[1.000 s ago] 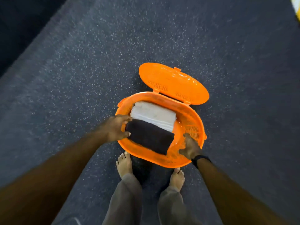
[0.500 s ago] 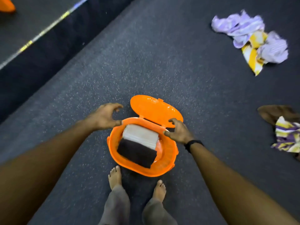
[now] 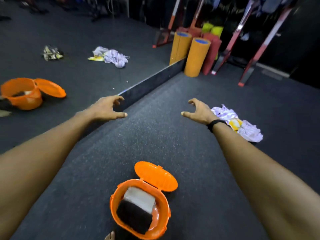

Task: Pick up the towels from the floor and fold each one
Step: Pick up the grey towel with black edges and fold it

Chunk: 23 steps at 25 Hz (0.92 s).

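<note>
An orange basket (image 3: pixel 165 201) with its lid (image 3: pixel 155 175) swung open stands on the dark floor by my feet. Inside lie a folded white towel (image 3: pixel 140 198) and a folded dark towel (image 3: pixel 134 217). A crumpled lilac and yellow towel (image 3: pixel 240 124) lies on the floor at the right, partly behind my right wrist. My left hand (image 3: pixel 106 108) and my right hand (image 3: pixel 199 110) are raised in front of me, fingers spread, holding nothing, well above and beyond the basket.
A wall mirror (image 3: pixel 69 58) on the left reflects the basket and towels. Its dark base strip (image 3: pixel 152 84) runs diagonally across the floor. Orange foam rollers (image 3: pixel 196 56) and red rack legs (image 3: pixel 259 47) stand at the back right.
Both hands left the basket rim and rose forward, empty. The view tilted up from the basket to the room, bringing the mirror and the far corner into sight.
</note>
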Each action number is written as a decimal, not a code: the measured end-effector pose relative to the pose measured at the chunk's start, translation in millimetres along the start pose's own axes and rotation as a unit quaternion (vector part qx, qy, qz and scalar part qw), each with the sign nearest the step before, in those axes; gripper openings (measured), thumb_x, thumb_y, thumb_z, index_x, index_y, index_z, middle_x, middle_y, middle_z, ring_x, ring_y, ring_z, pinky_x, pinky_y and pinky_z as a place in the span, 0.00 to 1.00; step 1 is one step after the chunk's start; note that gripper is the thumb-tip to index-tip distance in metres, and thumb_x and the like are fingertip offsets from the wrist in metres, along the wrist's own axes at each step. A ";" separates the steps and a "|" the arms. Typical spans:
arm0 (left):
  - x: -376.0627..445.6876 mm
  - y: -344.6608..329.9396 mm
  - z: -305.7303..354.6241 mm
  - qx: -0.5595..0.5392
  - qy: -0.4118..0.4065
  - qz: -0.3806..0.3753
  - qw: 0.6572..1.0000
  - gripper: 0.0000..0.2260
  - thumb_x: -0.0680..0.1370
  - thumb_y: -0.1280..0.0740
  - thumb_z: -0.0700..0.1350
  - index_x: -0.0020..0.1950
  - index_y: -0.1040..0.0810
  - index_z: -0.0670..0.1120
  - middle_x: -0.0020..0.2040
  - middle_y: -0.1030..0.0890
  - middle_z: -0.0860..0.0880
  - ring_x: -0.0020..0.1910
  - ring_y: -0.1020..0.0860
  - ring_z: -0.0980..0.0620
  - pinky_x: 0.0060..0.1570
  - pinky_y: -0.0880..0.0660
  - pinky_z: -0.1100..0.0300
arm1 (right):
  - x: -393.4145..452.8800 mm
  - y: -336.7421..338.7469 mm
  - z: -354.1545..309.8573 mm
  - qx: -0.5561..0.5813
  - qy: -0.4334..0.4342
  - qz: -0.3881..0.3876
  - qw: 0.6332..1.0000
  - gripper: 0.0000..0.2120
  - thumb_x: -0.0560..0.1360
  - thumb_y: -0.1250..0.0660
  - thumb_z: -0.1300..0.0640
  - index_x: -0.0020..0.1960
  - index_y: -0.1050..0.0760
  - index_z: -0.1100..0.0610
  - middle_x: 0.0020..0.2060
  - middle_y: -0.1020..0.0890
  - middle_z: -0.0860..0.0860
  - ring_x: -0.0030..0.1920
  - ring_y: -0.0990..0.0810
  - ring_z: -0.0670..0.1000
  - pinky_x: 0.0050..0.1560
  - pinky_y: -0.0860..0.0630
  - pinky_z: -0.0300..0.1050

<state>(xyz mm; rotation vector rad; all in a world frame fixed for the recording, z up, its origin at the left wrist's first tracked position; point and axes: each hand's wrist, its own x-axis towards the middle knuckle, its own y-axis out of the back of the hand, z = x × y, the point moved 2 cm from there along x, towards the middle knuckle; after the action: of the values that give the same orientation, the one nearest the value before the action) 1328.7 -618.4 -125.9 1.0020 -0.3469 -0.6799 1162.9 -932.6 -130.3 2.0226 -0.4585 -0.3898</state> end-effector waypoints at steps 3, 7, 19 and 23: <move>-33.8 47.8 16.1 0.000 0.010 0.044 0.999 0.31 0.70 0.25 0.54 0.69 0.30 0.46 0.63 0.22 0.44 0.61 0.24 0.46 0.64 0.29 0.54 | -8.6 44.7 -45.7 -0.019 0.051 -0.005 0.998 0.34 0.71 0.29 0.41 0.70 0.35 0.55 0.68 0.29 0.56 0.66 0.29 0.57 0.65 0.30 0.56; -93.6 105.4 4.8 -0.007 0.063 0.102 0.993 0.32 0.70 0.26 0.55 0.70 0.31 0.47 0.64 0.23 0.44 0.63 0.25 0.46 0.62 0.30 0.56 | -8.5 64.3 -127.4 -0.040 0.141 -0.014 0.989 0.37 0.70 0.29 0.40 0.72 0.36 0.55 0.69 0.29 0.56 0.68 0.30 0.56 0.66 0.31 0.56; -472.0 303.8 -59.9 0.033 0.307 0.366 0.878 0.30 0.69 0.25 0.55 0.69 0.29 0.50 0.62 0.23 0.48 0.60 0.26 0.51 0.58 0.34 0.59 | -142.7 39.7 -492.3 0.048 0.446 -0.106 0.887 0.36 0.71 0.30 0.39 0.73 0.37 0.52 0.70 0.31 0.53 0.58 0.26 0.51 0.48 0.27 0.40; -630.4 308.0 -66.5 0.057 0.385 0.392 0.834 0.31 0.69 0.25 0.56 0.69 0.29 0.49 0.65 0.24 0.45 0.63 0.26 0.48 0.63 0.33 0.56 | -248.9 -5.0 -589.2 0.048 0.532 -0.154 0.831 0.38 0.71 0.29 0.40 0.73 0.37 0.55 0.71 0.32 0.55 0.70 0.33 0.54 0.67 0.34 0.49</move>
<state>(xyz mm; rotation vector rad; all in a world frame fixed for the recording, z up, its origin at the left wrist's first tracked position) 1007.6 -44.6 127.8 1.0485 -0.0553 0.5109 1213.1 -363.7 157.7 2.0587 0.5589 0.6029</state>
